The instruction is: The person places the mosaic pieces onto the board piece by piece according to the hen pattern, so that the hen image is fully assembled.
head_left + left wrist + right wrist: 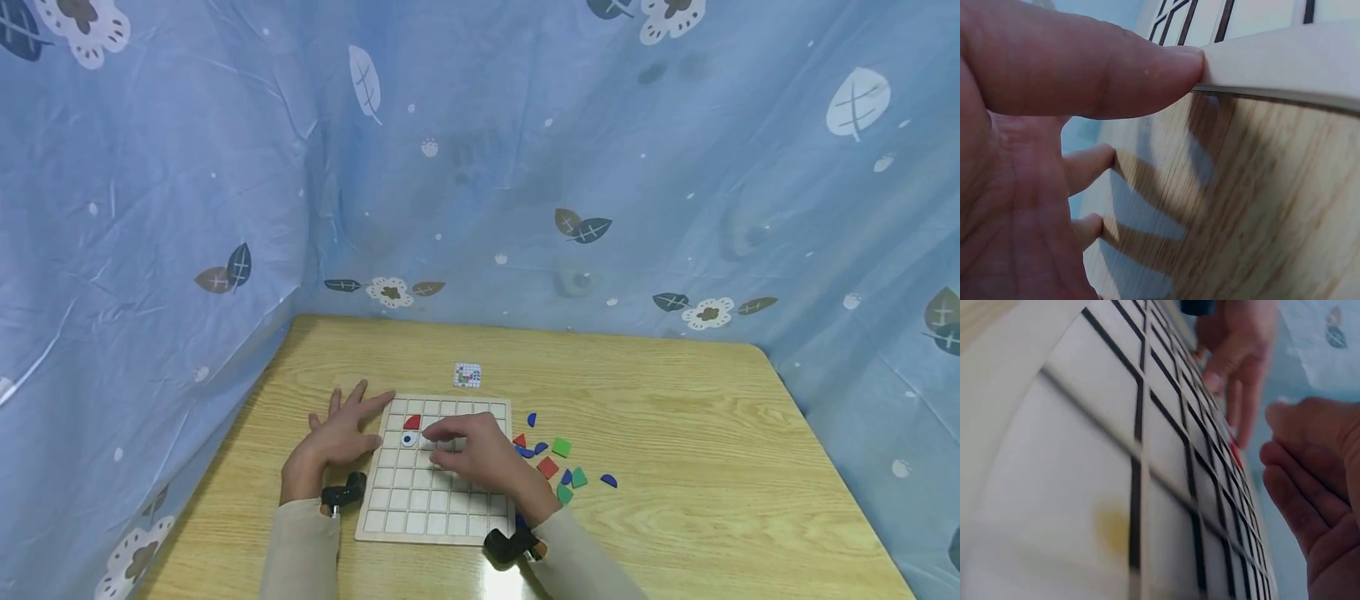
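A pale square grid board (397, 500) lies on the wooden table. My left hand (337, 435) is at its left side, fingers spread, with the thumb tip (1185, 65) against the board's edge in the left wrist view. Over the middle of the grid hovers my right hand (483, 454), its thumb and fingers apart and nothing seen between them. Just left of its fingertips, a white piece with a blue eye (408, 438) sits in a cell. Directly above that piece is a red quarter-round piece (412, 422), partly visible in the right wrist view too.
Loose pieces lie right of the board: several blue half-rounds (609, 481), a red square (548, 468), a bright green square (562, 447) and darker green pieces (579, 477). A small printed card (467, 375) lies behind the board. Blue patterned cloth (480, 167) hangs around the table.
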A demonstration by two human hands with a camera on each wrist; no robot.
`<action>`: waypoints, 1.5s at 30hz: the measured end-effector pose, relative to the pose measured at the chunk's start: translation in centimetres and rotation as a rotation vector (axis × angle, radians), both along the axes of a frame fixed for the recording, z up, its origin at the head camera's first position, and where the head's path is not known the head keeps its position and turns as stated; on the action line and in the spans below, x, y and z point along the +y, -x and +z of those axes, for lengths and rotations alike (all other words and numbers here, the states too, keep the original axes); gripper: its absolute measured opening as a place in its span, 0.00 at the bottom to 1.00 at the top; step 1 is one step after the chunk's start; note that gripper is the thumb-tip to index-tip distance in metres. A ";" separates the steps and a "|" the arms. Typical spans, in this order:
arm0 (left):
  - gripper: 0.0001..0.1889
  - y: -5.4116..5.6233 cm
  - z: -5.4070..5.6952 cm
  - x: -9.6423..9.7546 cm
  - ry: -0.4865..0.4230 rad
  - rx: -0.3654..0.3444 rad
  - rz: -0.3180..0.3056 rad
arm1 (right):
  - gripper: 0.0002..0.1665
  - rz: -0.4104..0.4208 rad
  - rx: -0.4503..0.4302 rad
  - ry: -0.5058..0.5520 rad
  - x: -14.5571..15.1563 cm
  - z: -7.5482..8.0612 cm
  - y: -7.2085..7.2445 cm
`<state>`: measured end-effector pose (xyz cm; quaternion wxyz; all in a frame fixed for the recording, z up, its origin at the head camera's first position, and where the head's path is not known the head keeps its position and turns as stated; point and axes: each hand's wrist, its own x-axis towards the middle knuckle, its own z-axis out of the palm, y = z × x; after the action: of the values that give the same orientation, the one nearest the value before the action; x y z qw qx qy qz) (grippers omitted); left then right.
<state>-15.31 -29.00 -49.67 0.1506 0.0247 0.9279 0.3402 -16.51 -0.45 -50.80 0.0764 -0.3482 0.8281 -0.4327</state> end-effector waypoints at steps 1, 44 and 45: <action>0.42 0.0 0.0 0.0 -0.001 0.000 0.002 | 0.16 -0.006 -0.028 0.013 0.8 0.0 -0.2; 0.43 0.0 0.2 0.0 -0.019 -0.009 -0.012 | 0.18 -0.270 0.000 0.004 18.0 -2.1 -9.3; 0.43 0.0 0.2 0.0 -0.019 -0.008 -0.013 | 0.18 -0.261 0.017 0.001 17.9 -2.1 -9.3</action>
<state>-15.29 -29.02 -49.49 0.1565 0.0308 0.9238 0.3480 -7.17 17.43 -52.92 0.0122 -0.2414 0.8668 -0.4363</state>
